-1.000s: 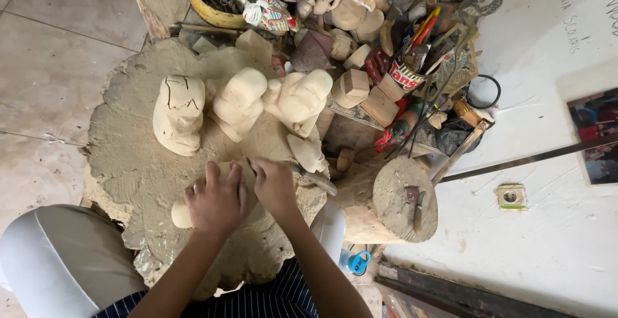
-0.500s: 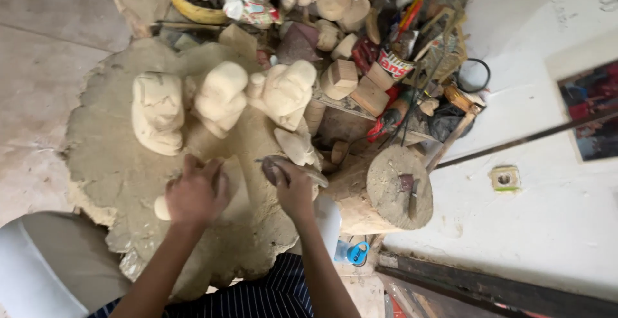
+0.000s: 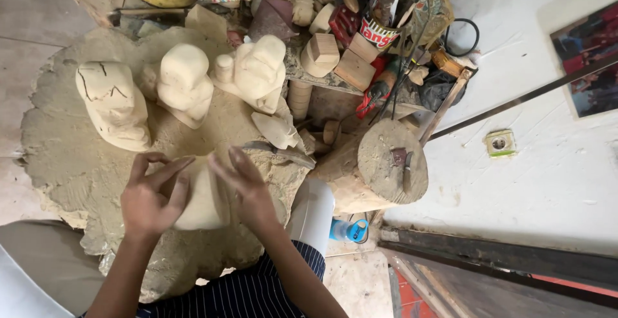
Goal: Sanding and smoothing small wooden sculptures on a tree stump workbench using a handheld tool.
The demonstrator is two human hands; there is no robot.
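Fingers (image 3: 168,167) of both hands splayed (palms inward) around pale carving (image 3: 205,199)

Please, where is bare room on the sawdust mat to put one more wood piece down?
Bare patches on the sawdust mat: left of the cracked carving, and between the carvings and the left hand. The round log stump is nearly free. The tool pile behind is crowded.

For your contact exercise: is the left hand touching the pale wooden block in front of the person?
Touching. The head view shows the left hand pressed against the side of the pale wooden block, fingers overlapping its edge.
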